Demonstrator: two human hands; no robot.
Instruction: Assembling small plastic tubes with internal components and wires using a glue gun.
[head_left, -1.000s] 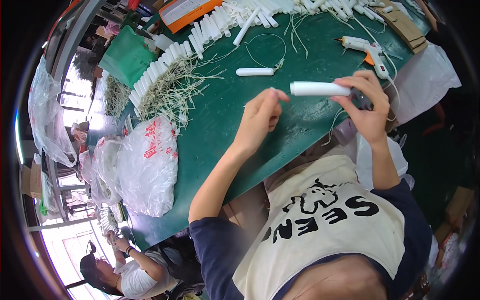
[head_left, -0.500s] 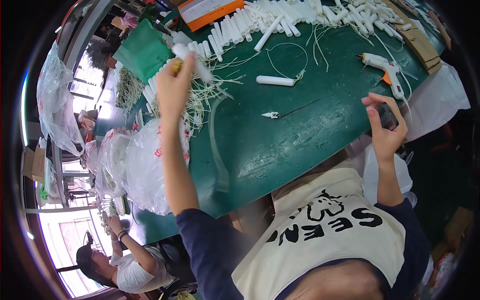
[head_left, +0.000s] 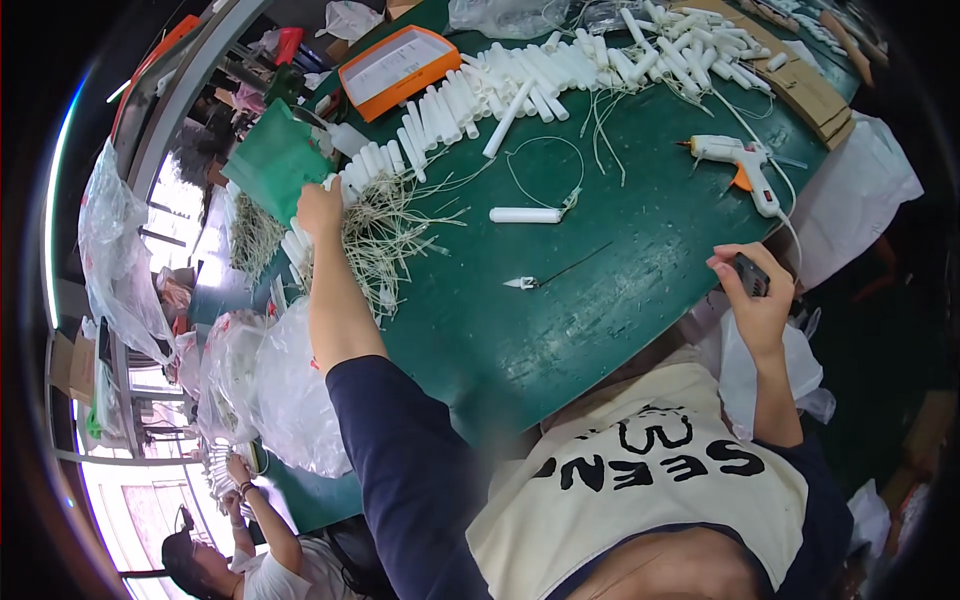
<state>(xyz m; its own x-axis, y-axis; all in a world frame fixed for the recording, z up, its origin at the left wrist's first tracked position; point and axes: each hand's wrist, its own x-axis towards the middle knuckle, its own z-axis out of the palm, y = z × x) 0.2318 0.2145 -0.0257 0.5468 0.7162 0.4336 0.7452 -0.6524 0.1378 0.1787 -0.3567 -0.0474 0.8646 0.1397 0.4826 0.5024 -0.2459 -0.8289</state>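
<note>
My left hand (head_left: 320, 212) reaches out over a row of white tubes (head_left: 372, 162) with thin pale wires. Its fingers are closed at the end of one white tube, partly hidden by the hand. Off to the right, my right hand (head_left: 762, 305) is held beside the table edge, fingers curled around a small black object (head_left: 750, 276) of unclear kind. Between the hands, a white tube with a looped wire (head_left: 526, 215) lies on the green tabletop (head_left: 570, 330). Nearer to me is a small white pointed piece with a thin dark stem (head_left: 521, 283).
A white glue gun (head_left: 735, 152) with an orange trigger and cord lies at the right. Many white tubes (head_left: 520, 75) are heaped along the back beside an orange box (head_left: 400, 75). Clear plastic bags (head_left: 300, 390) stand at the left edge. Another person (head_left: 250, 550) works at the lower left.
My left hand has gone down and left, bringing the white tube from the air to the row near the green sheet. My right hand still holds the black object.
</note>
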